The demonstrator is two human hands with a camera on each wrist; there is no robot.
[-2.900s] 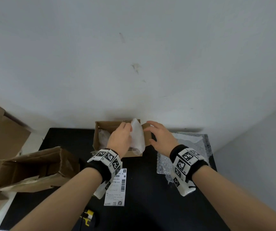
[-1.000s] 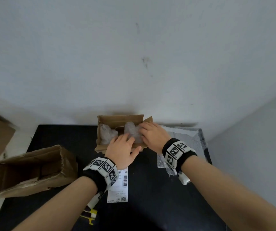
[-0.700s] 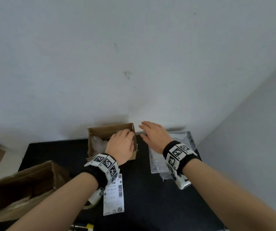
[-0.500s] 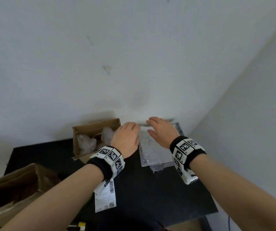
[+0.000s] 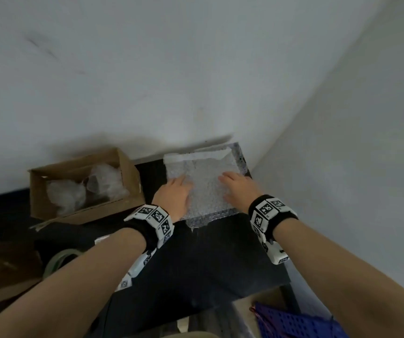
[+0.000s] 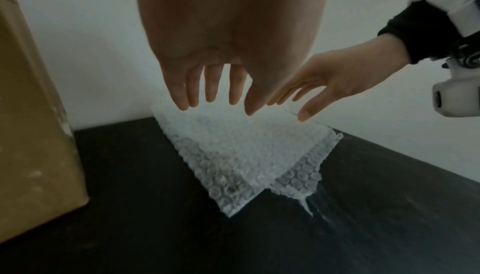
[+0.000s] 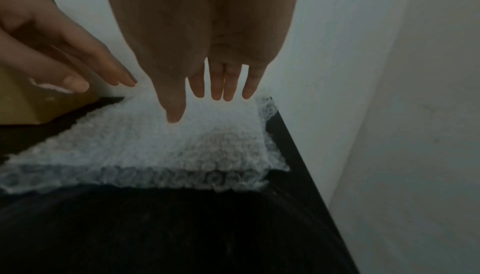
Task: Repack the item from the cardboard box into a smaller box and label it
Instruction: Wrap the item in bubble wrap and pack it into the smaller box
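I'm seeing the L hand (image 5: 175, 194) hovering palm-down w/ fingers straight and spread over the bubble wrap (image 5: 204, 184), holding nothing. The R hand (image 5: 238, 189) is doing likewise, beside it. I can't tell if fingertips are touching the wrap. The small box (image 5: 84, 186) w/ wrapped item (image 5: 86, 189) is sitting left on the black table (image 5: 215, 259). A tape roll (image 5: 58, 261) is showing blurred, half hidden by the L forearm.

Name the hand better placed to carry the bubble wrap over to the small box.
Left, probably. The left hand is open over the bubble wrap on the side nearer the small box; the right hand, also open, is over its far side.
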